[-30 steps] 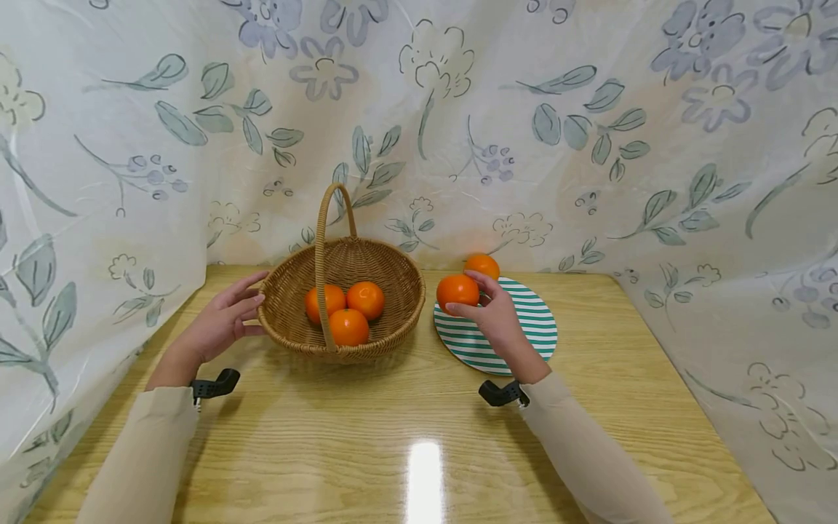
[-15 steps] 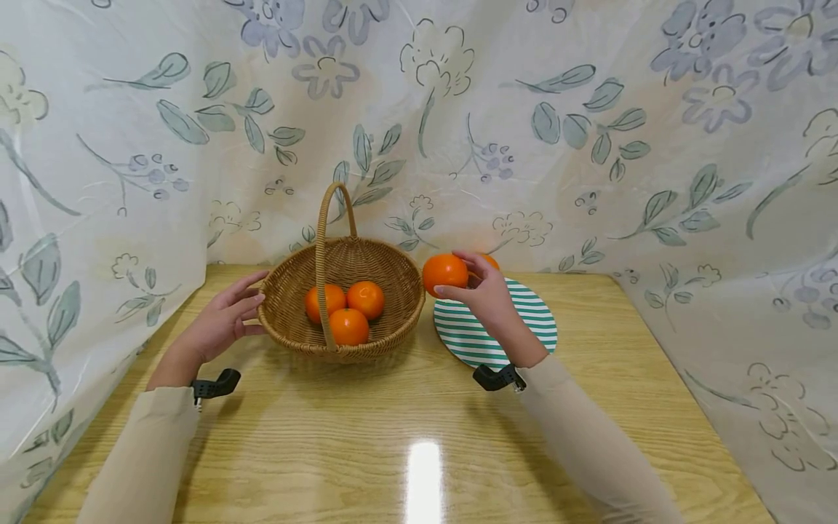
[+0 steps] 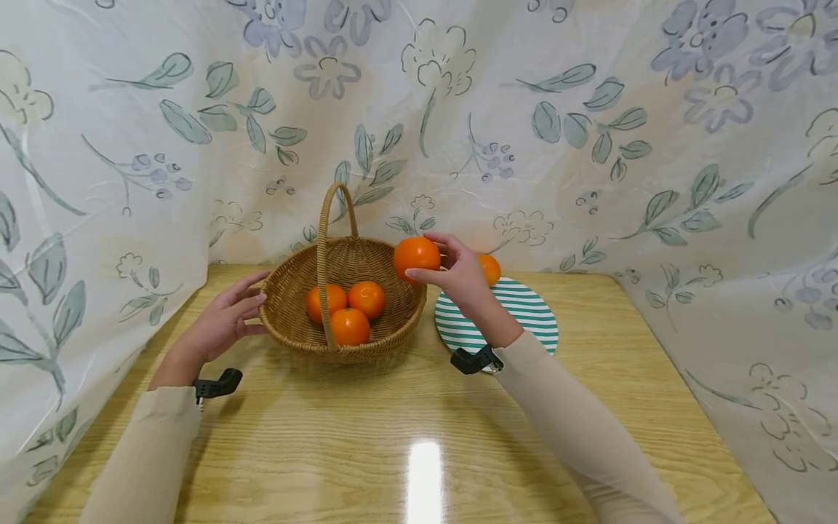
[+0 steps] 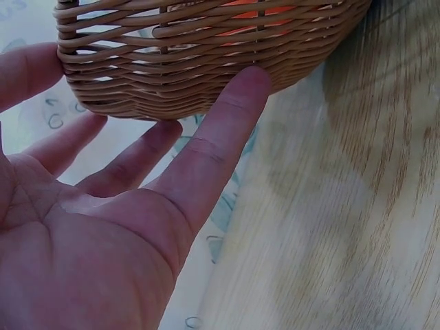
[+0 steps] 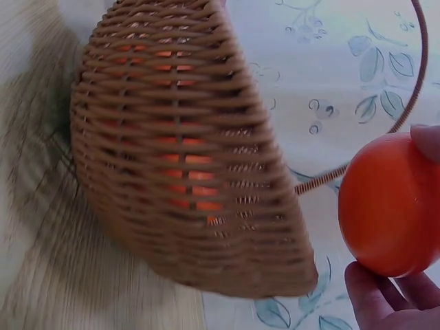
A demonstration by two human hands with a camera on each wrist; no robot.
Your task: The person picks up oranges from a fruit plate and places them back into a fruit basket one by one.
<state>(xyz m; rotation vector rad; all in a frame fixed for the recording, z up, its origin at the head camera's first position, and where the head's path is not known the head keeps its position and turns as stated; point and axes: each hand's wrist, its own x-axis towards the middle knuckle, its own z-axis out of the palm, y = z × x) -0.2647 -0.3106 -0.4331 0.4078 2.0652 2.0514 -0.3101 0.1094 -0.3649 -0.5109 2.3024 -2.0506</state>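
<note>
My right hand (image 3: 461, 273) pinches an orange (image 3: 417, 257) between thumb and fingers, raised at the right rim of the wicker basket (image 3: 278, 320). In the right wrist view the held orange (image 5: 388, 206) shows beside the basket's rim, above its woven wall (image 5: 172, 124). Three oranges (image 3: 350, 327) lie together inside the basket, partly behind its tall handle. At the basket's left side is my left hand (image 3: 219, 320), fingers spread and fairly straight. Its fingertips (image 4: 249, 86) rest against the woven wall in the left wrist view.
Right of the basket lies a round green-and-white striped mat (image 3: 524, 320). Another orange (image 3: 489, 269) sits at the mat's back edge, partly behind my right hand. A floral cloth (image 3: 419, 131) hangs behind the wooden table (image 3: 327, 437).
My right hand has carried its orange left and up, from over the striped mat to the basket's right rim. The left hand and basket have stayed in place.
</note>
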